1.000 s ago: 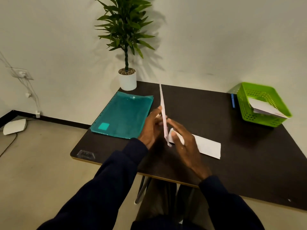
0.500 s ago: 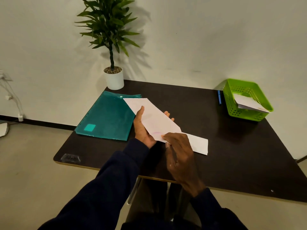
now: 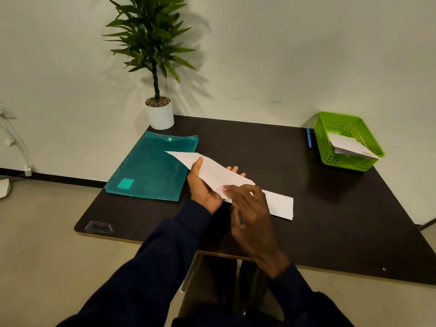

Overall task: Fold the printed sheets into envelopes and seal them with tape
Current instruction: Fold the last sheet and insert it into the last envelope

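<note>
Head: folded sheet (image 3: 212, 172) in left grip (image 3: 203, 185).

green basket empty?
No: the green plastic basket at the table's far right corner holds folded white paper.

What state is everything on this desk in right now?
Held sheet: folded, off the table, in both hands.
Left hand: gripping the sheet.
Right hand: pinching its near end.
Folded paper: lying flat.
Teal folder: closed.
Green basket: holding papers.
</note>
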